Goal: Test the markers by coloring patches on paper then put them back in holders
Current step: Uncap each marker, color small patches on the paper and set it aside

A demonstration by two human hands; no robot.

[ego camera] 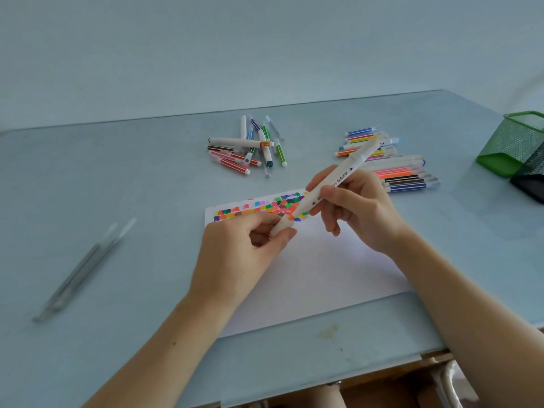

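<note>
white marker [338, 179] tilted, cap [281, 226] seemingly off

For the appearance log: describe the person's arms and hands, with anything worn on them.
Both forearms are bare to the frame's edge: no sleeves, watch or bracelets visible. The left hand and right hand wear no gloves, and no rings show. Nails look short and unpainted, though the picture is soft.

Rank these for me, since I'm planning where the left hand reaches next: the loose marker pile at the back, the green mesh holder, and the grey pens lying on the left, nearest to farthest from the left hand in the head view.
1. Loose marker pile, straight behind the left hand.
2. Grey pens, off to its left.
3. Green mesh holder, at the far right edge.
</note>
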